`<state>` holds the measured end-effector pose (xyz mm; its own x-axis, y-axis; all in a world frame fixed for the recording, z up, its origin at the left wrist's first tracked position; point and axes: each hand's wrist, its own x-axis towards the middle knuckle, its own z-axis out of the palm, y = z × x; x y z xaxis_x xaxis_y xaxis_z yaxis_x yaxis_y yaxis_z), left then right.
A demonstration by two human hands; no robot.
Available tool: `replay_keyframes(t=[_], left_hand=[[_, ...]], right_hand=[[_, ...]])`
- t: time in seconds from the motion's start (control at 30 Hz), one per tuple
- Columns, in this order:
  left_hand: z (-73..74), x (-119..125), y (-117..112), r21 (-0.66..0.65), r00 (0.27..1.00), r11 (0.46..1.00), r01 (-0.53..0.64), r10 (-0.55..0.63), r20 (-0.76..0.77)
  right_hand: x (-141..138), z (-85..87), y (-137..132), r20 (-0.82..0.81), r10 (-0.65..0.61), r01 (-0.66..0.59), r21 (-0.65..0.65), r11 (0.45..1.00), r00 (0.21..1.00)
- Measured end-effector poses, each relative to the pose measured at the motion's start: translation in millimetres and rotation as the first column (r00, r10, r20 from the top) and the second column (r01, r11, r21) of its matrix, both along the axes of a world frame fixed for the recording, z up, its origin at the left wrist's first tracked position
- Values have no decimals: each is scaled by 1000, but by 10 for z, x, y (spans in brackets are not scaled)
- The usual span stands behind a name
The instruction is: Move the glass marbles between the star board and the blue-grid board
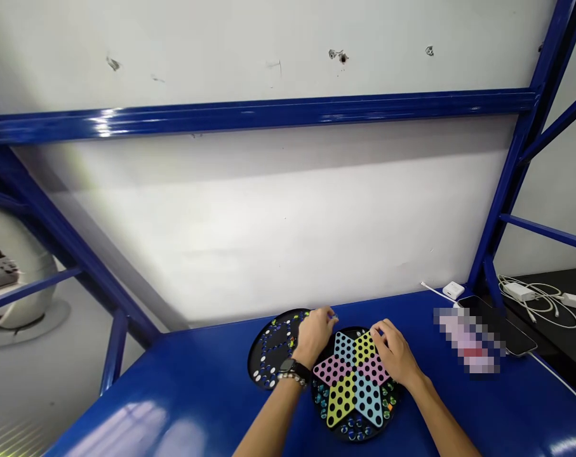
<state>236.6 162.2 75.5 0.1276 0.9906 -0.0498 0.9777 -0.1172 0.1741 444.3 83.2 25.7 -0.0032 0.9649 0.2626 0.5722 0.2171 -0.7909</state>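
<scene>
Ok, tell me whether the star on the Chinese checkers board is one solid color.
No, the star is divided into pink, yellow and light blue sections.

Two game boards lie side by side on the counter (211, 387): the left board (252, 355) and, slightly nearer, the right board (335, 368). Marbles (358, 429) rest along the right board's rim. The left hand (317, 331) is over the gap behind the boards, the right hand (393, 350) at the right board's far right side. Farther right lies a blurred item (468, 343), a phone (500, 327) just right of it, a charger (453, 290) behind. The wall (288, 222) stands behind the counter, crossed above by a beam (288, 115).
</scene>
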Motion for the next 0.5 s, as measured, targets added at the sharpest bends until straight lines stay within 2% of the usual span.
replay_keyframes(t=[0.1,0.23,0.37,0.5], left_hand=[[8,-409,36,10,995,995,-97,97,14],[0,-733,33,-47,994,994,-103,105,30],[5,-673,7,-23,996,997,-77,78,47],[-6,-310,-66,26,995,997,75,-77,71]], right_hand=[[-3,6,-8,-1,3,-3,-3,1000,1000],[-3,8,-9,-3,4,-4,7,1000,1000],[-1,3,1,-6,3,-3,8,1000,1000],[3,7,-1,-12,-1,1,-3,1000,1000]])
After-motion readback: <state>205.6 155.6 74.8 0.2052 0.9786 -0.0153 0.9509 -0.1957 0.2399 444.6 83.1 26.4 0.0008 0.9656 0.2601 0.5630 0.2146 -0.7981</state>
